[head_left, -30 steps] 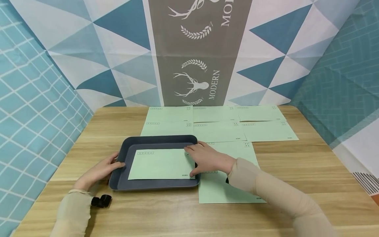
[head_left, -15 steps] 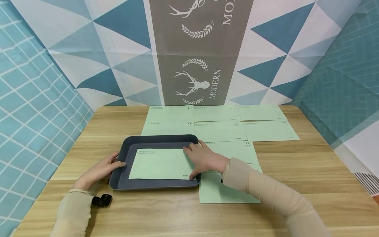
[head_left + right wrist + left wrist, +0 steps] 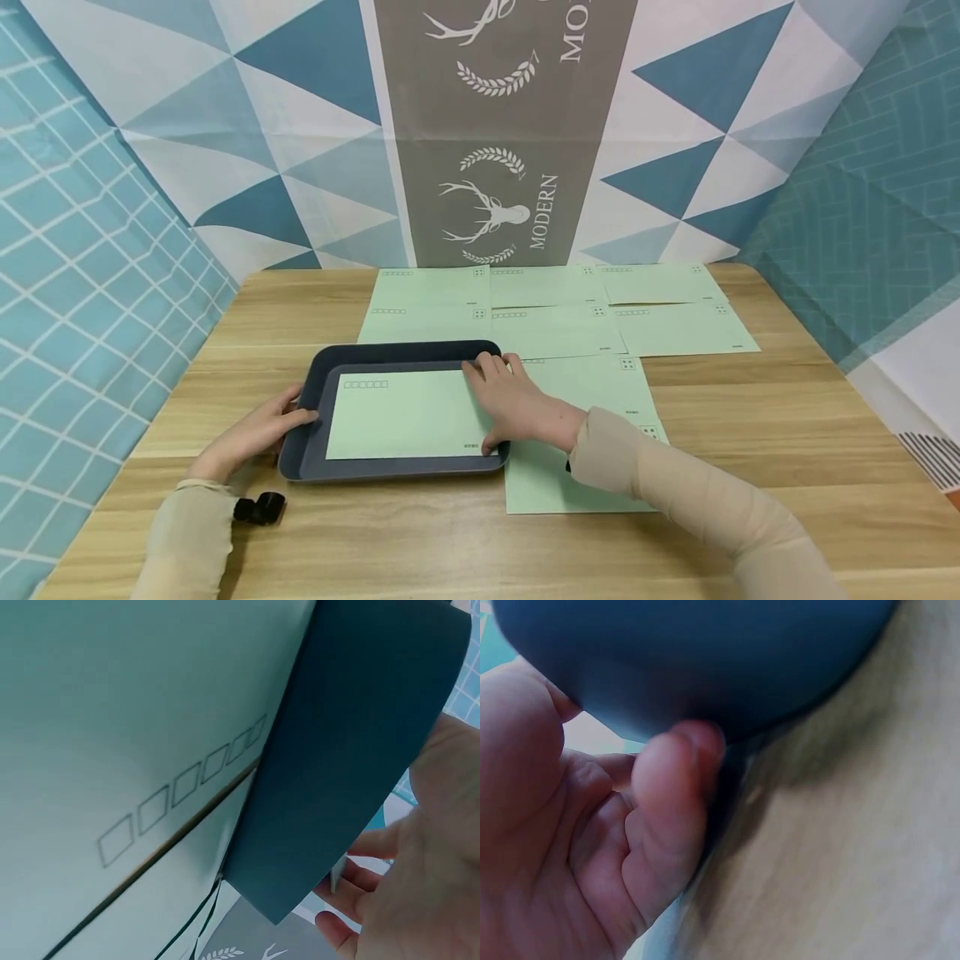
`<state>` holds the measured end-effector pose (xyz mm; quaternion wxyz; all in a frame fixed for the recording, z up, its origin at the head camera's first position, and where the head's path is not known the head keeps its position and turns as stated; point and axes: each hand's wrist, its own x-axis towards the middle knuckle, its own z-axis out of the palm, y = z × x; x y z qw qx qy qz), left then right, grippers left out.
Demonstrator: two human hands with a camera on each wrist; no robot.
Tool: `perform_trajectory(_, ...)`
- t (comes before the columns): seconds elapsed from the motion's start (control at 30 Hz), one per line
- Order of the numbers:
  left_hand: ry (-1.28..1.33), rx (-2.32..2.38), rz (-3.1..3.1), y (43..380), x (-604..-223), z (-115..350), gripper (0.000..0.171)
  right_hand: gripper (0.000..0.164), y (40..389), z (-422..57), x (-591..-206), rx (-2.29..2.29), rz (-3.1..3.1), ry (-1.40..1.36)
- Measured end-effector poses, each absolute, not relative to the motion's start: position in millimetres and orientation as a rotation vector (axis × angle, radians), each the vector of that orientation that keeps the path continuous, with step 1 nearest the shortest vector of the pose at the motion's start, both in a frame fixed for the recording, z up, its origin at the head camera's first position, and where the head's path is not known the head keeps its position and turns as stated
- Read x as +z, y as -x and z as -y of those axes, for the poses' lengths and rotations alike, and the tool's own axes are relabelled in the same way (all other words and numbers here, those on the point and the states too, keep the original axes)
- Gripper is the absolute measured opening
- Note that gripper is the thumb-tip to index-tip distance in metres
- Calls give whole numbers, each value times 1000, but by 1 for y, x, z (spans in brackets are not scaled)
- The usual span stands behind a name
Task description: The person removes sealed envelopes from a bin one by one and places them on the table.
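Observation:
A dark grey-blue tray (image 3: pixel 405 468) lies on the wooden table, with pale green envelopes beyond it and to its right. My left hand (image 3: pixel 251 433) holds the tray's left end, thumb over the rim; in the left wrist view its curled fingers (image 3: pixel 667 780) sit low against the outer wall. Inside the tray is a green envelope (image 3: pixel 408 417) with a row of printed boxes. My right hand (image 3: pixel 517 404) reaches over the tray's right wall and grips that envelope's right end, thumb at the near corner. In the right wrist view a pale corner shows among the fingers (image 3: pixel 349 896).
Several green envelopes (image 3: pixel 555 329) lie in overlapping rows at the back of the table. More envelopes (image 3: pixel 573 483) are beside the tray's right end, under the right forearm. A black device (image 3: pixel 262 508) is strapped at the left wrist. A patterned cloth (image 3: pixel 480 142) hangs behind.
The envelope in the tray looks slightly larger and its far edge has shifted toward the back. The right hand's fingers have bent more. The left hand and tray have stayed put.

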<state>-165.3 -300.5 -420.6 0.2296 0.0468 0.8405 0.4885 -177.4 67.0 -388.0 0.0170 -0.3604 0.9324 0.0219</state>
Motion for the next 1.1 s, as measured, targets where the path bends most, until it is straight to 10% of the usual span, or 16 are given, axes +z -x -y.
perform_trajectory(1.1, -199, 1299, -2366, 165, -422, 301, 70, 48, 149, -84, -369, -983, -2742, 1056)
